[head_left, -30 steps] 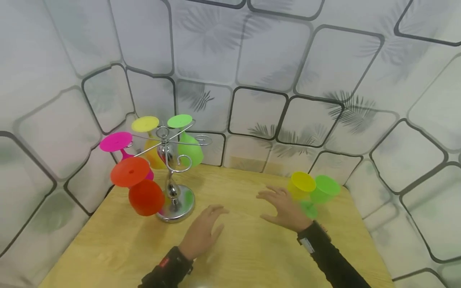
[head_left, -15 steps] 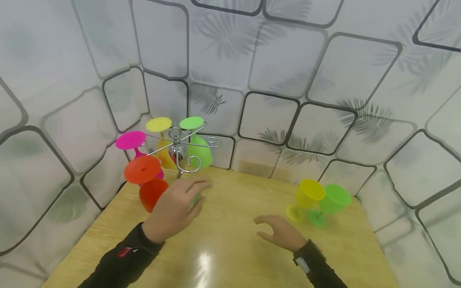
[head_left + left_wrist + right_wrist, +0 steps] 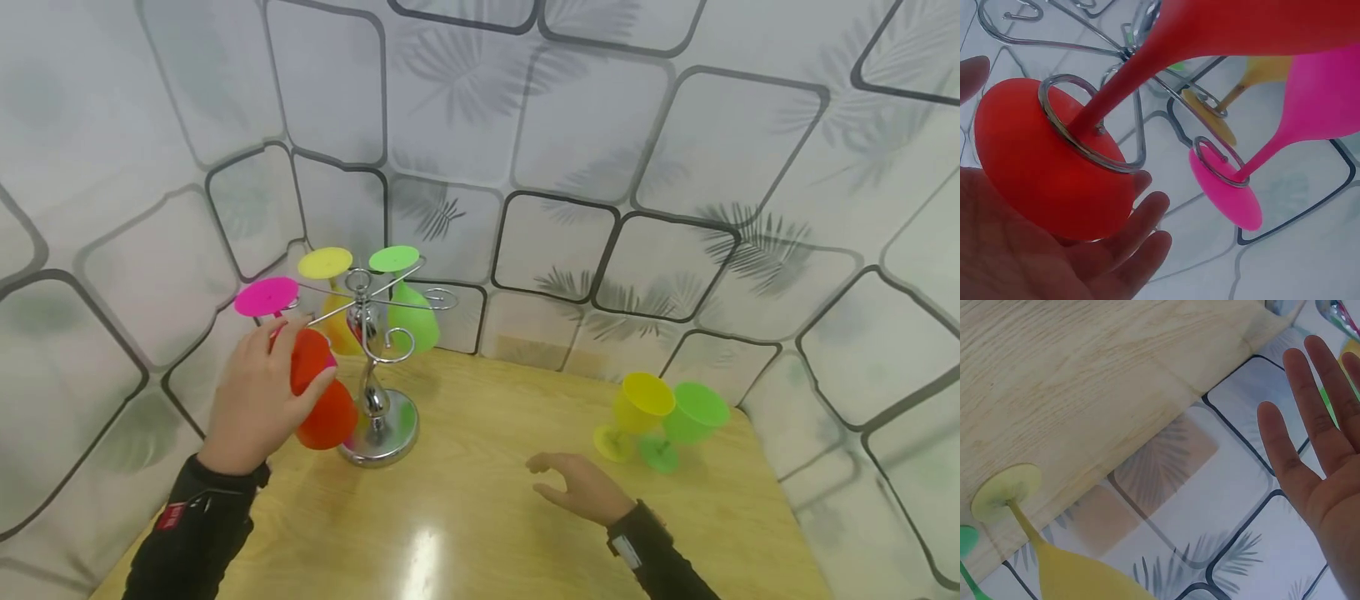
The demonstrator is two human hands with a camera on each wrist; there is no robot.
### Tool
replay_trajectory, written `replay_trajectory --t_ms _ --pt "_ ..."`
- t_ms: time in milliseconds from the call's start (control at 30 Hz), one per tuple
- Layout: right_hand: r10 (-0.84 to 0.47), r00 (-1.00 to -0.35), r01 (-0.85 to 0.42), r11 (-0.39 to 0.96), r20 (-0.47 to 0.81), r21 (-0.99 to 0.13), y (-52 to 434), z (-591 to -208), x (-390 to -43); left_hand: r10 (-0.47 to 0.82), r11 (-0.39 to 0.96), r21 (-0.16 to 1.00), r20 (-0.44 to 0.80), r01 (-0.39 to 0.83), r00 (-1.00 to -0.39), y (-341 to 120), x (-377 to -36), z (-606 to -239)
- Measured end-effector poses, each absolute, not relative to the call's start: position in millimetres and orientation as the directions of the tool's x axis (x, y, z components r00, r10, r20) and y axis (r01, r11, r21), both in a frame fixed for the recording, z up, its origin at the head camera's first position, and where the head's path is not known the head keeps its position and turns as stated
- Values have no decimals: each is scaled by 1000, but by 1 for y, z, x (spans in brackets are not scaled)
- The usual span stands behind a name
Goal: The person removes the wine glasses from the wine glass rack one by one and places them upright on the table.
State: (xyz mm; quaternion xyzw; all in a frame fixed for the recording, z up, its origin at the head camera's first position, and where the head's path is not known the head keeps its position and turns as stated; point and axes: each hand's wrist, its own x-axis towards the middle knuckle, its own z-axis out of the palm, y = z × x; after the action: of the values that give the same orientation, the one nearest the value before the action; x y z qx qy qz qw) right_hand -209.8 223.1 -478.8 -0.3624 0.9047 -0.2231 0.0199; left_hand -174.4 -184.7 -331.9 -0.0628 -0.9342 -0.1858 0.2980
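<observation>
A red goblet [image 3: 327, 414] hangs upside down by its foot from a chrome stemware rack [image 3: 372, 398]. My left hand [image 3: 255, 392] reaches over the foot, fingers spread around it. In the left wrist view, the red foot [image 3: 1047, 175] lies over the palm, its stem inside a wire loop [image 3: 1054, 119], thumb and fingers apart at its sides. My right hand [image 3: 581, 487] hovers over the table with fingers loosely bent and nothing held. The yellow goblet [image 3: 643, 404] and green goblet [image 3: 693, 414] stand upright just beyond it.
Pink [image 3: 266, 297], yellow [image 3: 325, 262] and light green [image 3: 411, 317] goblets also hang on the rack. An unoccupied wire loop [image 3: 441, 298] juts out to the right. Patterned walls enclose the wooden table [image 3: 487, 467] at the back and sides.
My left hand has moved left and up, from near the table's middle across the rack to the red goblet's foot. The right hand has dropped slightly away from the upright goblets.
</observation>
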Motion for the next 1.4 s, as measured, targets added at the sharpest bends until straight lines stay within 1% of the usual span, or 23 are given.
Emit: replay_trajectory --t_ms 133,300,500,633,767,900,1267,1400 --pt "-668 -735 -643 630 118 -434 223 -483 -213 -32 920 344 541 187 -840 -190 -173 -335" --pt "-657 -747 -622 635 104 -457 224 -485 -213 -57 898 399 525 186 -849 -191 -173 -334" --pt "-655 -749 -621 638 102 -456 224 -485 -212 -128 878 459 501 137 -856 -194 -171 -329" --pt "-647 -757 -609 647 93 -458 225 -484 -213 -155 875 469 501 117 -851 -197 -173 -324" --pt "-647 -756 -612 647 97 -455 226 -483 -213 -167 874 478 469 90 -867 -203 -176 -319" --pt "-647 -756 -611 647 95 -455 226 -482 -213 -157 864 495 433 89 -888 -207 -184 -316" --pt "-657 -746 -625 637 106 -451 225 -484 -214 -60 865 468 455 181 -888 -196 -203 -317" --pt "-653 -751 -619 640 104 -455 225 -484 -213 -4 866 437 492 242 -871 -188 -207 -318"
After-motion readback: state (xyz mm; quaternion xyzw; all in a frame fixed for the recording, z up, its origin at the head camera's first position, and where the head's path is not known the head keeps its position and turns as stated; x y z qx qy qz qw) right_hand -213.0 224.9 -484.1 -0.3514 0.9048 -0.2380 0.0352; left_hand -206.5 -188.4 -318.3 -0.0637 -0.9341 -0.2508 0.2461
